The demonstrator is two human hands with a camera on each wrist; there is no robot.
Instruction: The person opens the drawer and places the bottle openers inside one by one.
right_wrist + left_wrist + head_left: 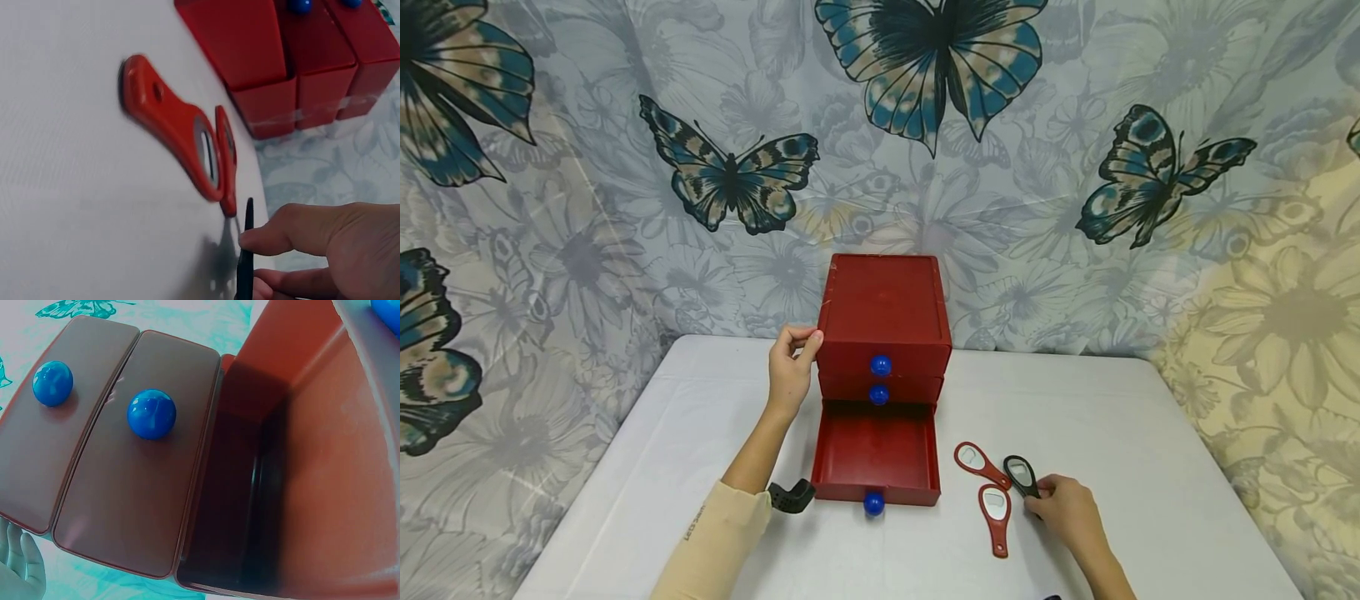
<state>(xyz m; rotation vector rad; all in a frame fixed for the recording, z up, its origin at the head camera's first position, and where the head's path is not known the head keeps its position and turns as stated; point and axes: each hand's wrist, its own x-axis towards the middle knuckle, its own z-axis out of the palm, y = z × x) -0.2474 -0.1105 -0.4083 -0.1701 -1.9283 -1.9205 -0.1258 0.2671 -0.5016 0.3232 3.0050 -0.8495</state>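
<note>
A red drawer cabinet with blue knobs stands on the table, its bottom drawer pulled out and bare inside. My left hand touches the cabinet's upper left side; in the left wrist view its fingers lie fairly straight by that side. At the right, my right hand pinches the handle of a black hand mirror between thumb and fingers. The right wrist view shows this black mirror edge-on, tilted up from the table. Beside it lie two red hand mirrors, one angled and one pointing toward me.
A white cloth covers the table. Behind it hangs a butterfly-patterned fabric. A black strap on my left wrist sits close to the drawer's front left corner. The drawer's blue knob juts toward me.
</note>
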